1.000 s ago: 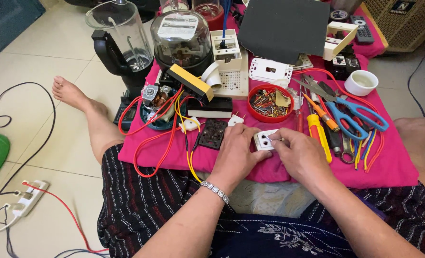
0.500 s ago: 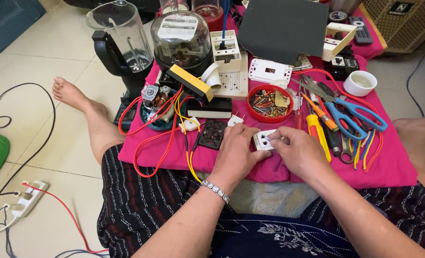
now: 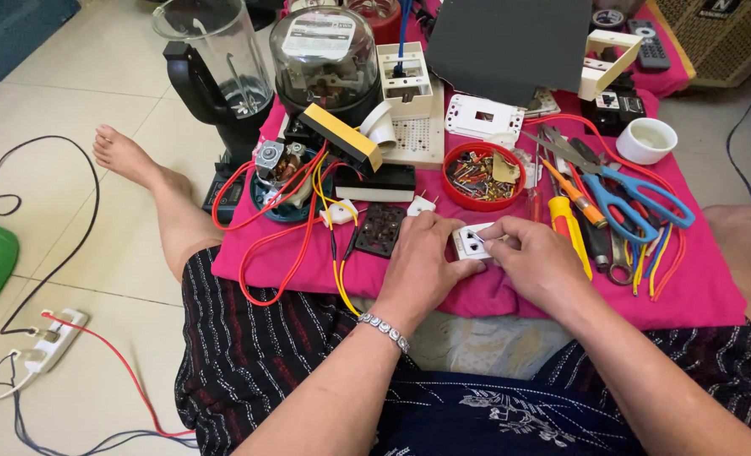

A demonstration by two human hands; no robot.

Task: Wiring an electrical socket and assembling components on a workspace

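Both my hands meet over the near edge of a pink cloth (image 3: 713, 287). My left hand (image 3: 422, 262) grips a small white socket module (image 3: 471, 242) from the left, a silver bracelet on its wrist. From the right, my right hand (image 3: 537, 257) pinches the same module with thumb and forefinger. A black perforated part (image 3: 380, 228) and a white plug (image 3: 420, 203) lie just left of my left hand. To the right of my right hand lies a yellow-handled screwdriver (image 3: 568, 226).
On the cloth stand a red bowl of small parts (image 3: 480, 176), blue scissors (image 3: 633, 203), pliers, a white cup (image 3: 650, 139), a glass-domed meter (image 3: 325, 59), a white cover plate (image 3: 483, 116) and red and yellow wires (image 3: 295, 228). A blender (image 3: 219, 80) and a power strip (image 3: 50, 342) sit on the floor at left.
My right hand's fingers have shifted slightly on the white module; both hands stay in the same place.
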